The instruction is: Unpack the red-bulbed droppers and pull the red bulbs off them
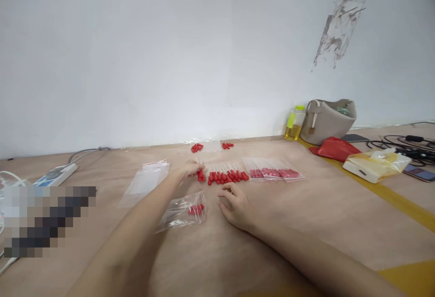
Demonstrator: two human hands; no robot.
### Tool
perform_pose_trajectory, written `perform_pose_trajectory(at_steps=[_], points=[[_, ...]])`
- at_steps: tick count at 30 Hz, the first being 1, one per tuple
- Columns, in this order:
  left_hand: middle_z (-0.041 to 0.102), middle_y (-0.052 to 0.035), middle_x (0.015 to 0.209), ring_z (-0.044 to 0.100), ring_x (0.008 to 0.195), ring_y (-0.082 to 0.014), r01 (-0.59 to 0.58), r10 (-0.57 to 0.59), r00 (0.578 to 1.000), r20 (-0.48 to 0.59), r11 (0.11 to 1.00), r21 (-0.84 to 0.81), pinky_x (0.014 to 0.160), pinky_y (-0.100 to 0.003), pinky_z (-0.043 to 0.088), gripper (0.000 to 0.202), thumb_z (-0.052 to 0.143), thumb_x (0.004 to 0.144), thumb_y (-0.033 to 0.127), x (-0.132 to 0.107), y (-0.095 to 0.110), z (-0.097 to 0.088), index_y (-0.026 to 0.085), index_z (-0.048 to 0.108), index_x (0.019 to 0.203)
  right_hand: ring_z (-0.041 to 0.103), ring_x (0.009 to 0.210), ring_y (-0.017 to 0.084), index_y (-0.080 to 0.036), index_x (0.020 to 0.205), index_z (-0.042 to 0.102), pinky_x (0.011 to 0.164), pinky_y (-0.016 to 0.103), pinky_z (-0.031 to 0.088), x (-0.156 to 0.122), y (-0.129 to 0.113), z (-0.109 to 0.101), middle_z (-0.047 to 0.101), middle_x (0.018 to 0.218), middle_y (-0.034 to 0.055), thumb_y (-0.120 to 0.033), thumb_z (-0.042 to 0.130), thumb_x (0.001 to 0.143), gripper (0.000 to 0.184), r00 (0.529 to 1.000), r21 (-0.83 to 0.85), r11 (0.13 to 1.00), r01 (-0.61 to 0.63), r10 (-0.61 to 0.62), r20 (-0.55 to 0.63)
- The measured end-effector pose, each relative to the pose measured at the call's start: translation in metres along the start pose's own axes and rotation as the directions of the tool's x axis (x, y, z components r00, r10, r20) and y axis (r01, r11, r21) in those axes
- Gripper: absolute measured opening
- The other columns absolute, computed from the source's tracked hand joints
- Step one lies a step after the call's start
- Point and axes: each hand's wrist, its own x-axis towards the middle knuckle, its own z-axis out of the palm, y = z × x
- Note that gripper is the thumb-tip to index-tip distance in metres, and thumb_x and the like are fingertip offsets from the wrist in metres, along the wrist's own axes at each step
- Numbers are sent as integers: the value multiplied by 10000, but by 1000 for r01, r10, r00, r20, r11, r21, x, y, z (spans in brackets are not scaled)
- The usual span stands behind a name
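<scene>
My left hand (192, 168) is closed at the left end of a row of thin white sticks with red tips (227, 177). Between its fingertips are red-tipped sticks (201, 175), their red ends pointing down toward me. My right hand (235, 205) rests just in front of the row, fingers loosely bent and apart from the thumb, holding nothing. Below my left hand lies a clear plastic bag (176, 213) with a few red-tipped pieces (196, 209) in or on it. Flat clear bags with red-tipped sticks inside (273, 172) overlap right of the row.
Empty zip bags (149, 177) are stacked to the left. Loose red pieces (197, 148) lie by the wall. A power strip (56, 174) is at far left. On the right are a bottle (294, 124), a grey handbag (328, 122), a red packet (335, 148) and black cables (411, 149).
</scene>
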Motion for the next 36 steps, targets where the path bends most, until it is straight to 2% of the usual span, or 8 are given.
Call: perform_pose_trajectory(at_steps=[10,21,24,28,30,31,33,36], points=[[471,34,389,436,360,-107,-6,4,1000,22,996,85,385,-219,226,226,654,630,333,7,0,15,144,558,709,503,885,167,-181,856,549,789,303,449,-1,4,-2,470,928,73,-114,490,739,147,995,76,993,-93,96,-39],[490,20,472,476,443,-127,-84,106,987,-117,981,176,448,-227,335,331,630,668,413,-7,-3,13,119,562,803,495,699,125,-176,855,545,638,250,432,-7,7,5,494,869,48,-116,495,737,142,984,51,984,-172,169,49],[576,-23,639,541,606,-157,-195,240,951,-196,955,222,564,-246,405,342,588,697,419,-26,-8,4,128,581,877,494,673,121,-175,852,560,636,246,421,-7,5,2,530,815,34,-116,512,728,145,981,35,983,-179,176,87],[596,-49,941,534,897,-184,-390,462,859,-220,870,302,782,-275,423,305,488,779,423,-80,-32,-13,195,596,950,510,644,123,-184,807,601,616,243,420,1,-1,-3,579,735,20,-127,519,736,123,966,68,975,-210,196,171],[584,-61,982,526,953,-187,-578,672,729,-129,705,410,857,-308,411,284,427,832,380,-109,-50,-17,196,603,957,523,638,123,-190,789,628,607,239,421,9,-5,-1,601,721,19,-114,517,738,144,954,99,972,-213,185,234],[577,-63,1017,521,984,-185,-615,713,696,-92,656,437,882,-312,404,274,413,847,354,-122,-59,-18,201,600,977,529,639,122,-192,782,640,604,235,421,14,-6,1,608,720,18,-108,522,733,152,951,121,972,-204,167,260],[547,-62,1121,503,1047,-190,-637,726,688,-14,612,469,922,-320,392,285,415,856,337,-139,-75,-15,222,571,1065,533,645,119,-191,775,658,603,226,418,23,-9,8,613,731,17,-116,553,722,139,949,169,969,-182,128,286],[483,-53,1248,464,1125,-204,-627,672,734,102,612,482,957,-343,381,356,425,855,348,-147,-88,-7,255,489,1193,534,673,117,-196,788,671,605,212,411,32,-9,22,615,760,10,-202,614,711,95,937,260,951,-171,75,340]])
